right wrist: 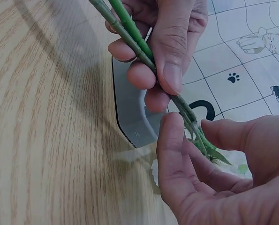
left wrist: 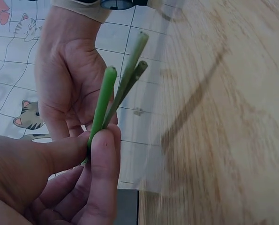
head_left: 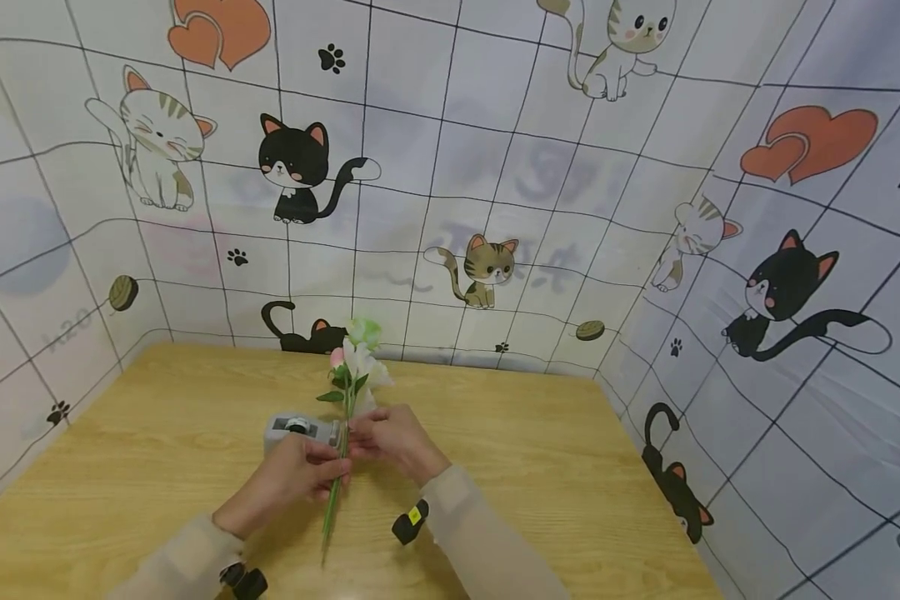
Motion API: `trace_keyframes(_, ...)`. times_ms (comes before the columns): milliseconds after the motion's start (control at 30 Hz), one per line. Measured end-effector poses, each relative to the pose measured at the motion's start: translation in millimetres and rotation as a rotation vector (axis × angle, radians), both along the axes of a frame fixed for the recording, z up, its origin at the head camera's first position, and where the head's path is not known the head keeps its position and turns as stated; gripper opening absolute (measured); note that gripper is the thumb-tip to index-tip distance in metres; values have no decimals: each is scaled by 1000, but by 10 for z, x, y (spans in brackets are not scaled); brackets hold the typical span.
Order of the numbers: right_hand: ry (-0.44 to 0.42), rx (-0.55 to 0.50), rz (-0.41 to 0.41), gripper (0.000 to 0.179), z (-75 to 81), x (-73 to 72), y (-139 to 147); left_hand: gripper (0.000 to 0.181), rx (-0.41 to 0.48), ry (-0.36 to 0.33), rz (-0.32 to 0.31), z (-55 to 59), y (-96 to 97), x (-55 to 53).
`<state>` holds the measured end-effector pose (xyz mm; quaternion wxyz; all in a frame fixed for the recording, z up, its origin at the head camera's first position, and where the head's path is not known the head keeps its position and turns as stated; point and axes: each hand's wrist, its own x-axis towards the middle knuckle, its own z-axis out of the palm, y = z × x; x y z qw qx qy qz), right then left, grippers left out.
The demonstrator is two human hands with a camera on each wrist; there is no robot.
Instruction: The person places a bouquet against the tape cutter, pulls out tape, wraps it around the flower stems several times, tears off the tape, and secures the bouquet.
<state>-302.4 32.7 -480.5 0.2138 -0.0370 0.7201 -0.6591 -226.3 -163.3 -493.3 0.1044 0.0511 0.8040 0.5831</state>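
Several artificial flowers stand bunched together in the head view: a pale green bloom (head_left: 364, 332), a white flower (head_left: 362, 363) and a pink bud (head_left: 337, 358). My left hand (head_left: 296, 473) pinches their green stems (left wrist: 101, 101) between thumb and fingers, with the cut ends pointing toward me. Just above that grip, my right hand (head_left: 399, 440) has its thumb and fingers curled about the stems, near the leaves (right wrist: 219, 155). A small glossy, clear patch shows on the stems between its fingertips. Behind the left hand sits a grey tape dispenser (head_left: 279, 426), partly covered by it.
The wooden table (head_left: 510, 467) carries the dispenser close to the flowers. A white cloth (head_left: 450, 183) printed with cats, hearts and paw prints hangs behind the table and along its sides. Black wrist cameras (head_left: 410, 522) are strapped at both sleeves.
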Motion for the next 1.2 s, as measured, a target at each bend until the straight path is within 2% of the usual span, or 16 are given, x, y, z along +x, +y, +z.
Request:
trace_keyframes(333, 33, -3, -16, 22, 1, -5, -62, 17, -148, 92, 52, 18, 40, 8)
trace_keyframes(567, 60, 49, -22, 24, -14, -11, -104, 9, -243, 123, 143, 43, 124, 13)
trace_keyframes(800, 70, 110, -13, 22, -60, -57, -151, 5, -297, 150, 174, 32, 168, 15)
trace_keyframes(933, 56, 131, -5, 19, -60, -70, -172, 8, -294, 128, 166, 18, 153, 13)
trace_keyframes(1200, 19, 139, -15, 12, -101, -103, -188, 20, -143, 41, 82, -40, 45, -42)
